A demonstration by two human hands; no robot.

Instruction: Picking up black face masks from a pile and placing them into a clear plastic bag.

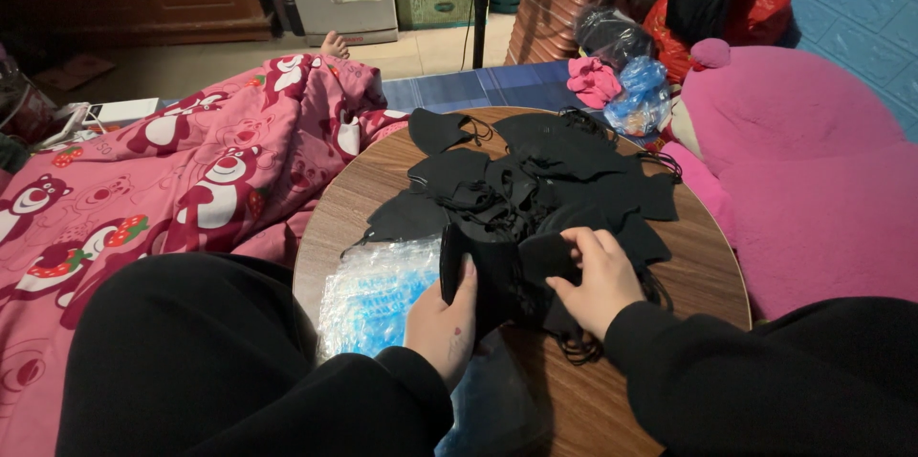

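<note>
Nearest, black-sleeved arms over black-clad knees. Left hand (442,321) clamped on the edge of a black face mask (497,275) — thumb on top, fingers underneath, out of sight. Right hand (601,277) on the same mask's other side, fingers curled together and pinching the cloth. Mask held just above the near part of a round wooden table (703,256).

Under the left wrist, a clear plastic bag (378,290) lying flat on the table, pale blue contents inside — too blurred to tell what.

Beyond the hands, a loose heap of black masks (545,175) with ear loops tangled, spread across the table's middle and far side.

To the left, a pink bear-print blanket (191,180); to the right, a pink plush cushion (803,161).

Farther back, a knotted clear bag (639,94) holding something blue, beside pink cloth (593,81).
</note>
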